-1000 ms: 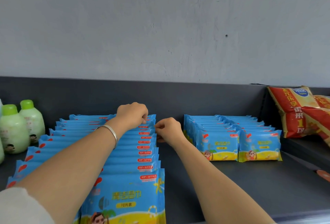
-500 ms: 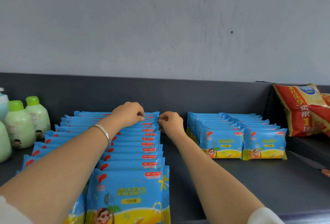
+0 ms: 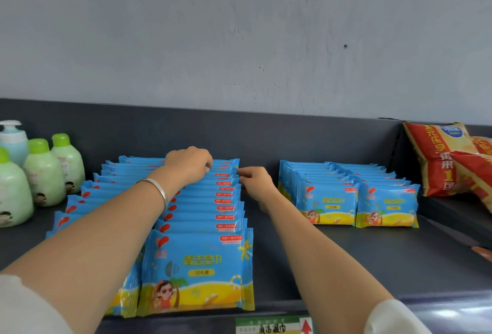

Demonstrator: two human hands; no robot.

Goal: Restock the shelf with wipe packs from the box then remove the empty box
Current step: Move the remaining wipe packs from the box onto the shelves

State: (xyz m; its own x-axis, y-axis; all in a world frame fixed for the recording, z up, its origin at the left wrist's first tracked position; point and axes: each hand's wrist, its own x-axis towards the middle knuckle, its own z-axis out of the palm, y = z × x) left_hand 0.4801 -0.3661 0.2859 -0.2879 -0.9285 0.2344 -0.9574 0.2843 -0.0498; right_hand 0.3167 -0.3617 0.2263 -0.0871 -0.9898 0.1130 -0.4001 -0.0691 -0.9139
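As the person reaches across the shelf (image 3: 332,253), both hands touch rear packs (image 3: 226,175).
Left hand (image 3: 190,164) curls over pack tops (bracelet (image 3: 156,186) on wrist); right hand (image 3: 257,183) pinches a pack's edge.

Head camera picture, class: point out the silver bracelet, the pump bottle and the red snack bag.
silver bracelet (image 3: 159,189), head view, on the band over the left wrist
pump bottle (image 3: 14,145), head view, on its pale blue body
red snack bag (image 3: 438,164), head view, on its printed front
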